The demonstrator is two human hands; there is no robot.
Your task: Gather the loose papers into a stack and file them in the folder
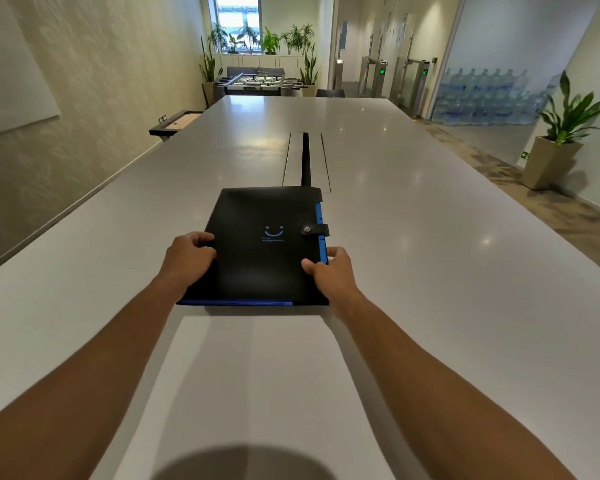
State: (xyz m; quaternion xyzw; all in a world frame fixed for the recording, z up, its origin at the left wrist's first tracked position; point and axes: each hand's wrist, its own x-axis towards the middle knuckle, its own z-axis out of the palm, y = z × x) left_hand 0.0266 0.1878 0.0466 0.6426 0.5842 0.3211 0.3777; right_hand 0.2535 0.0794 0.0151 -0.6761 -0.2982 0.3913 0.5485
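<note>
A black folder (260, 258) with blue inner edges and a snapped strap lies closed and flat on the long white table (413, 220). My left hand (187, 256) grips its left edge, fingers curled over the cover. On the right edge my right hand (329, 270) holds the folder, thumb on the cover near the blue tabs. White papers (253, 386) lie in a flat stack on the table just in front of the folder, between my forearms.
A cable slot with raised flaps (305, 161) runs along the table's middle behind the folder. A potted plant (561, 140) stands on the floor at the right. A foosball table (257, 83) stands beyond the far end.
</note>
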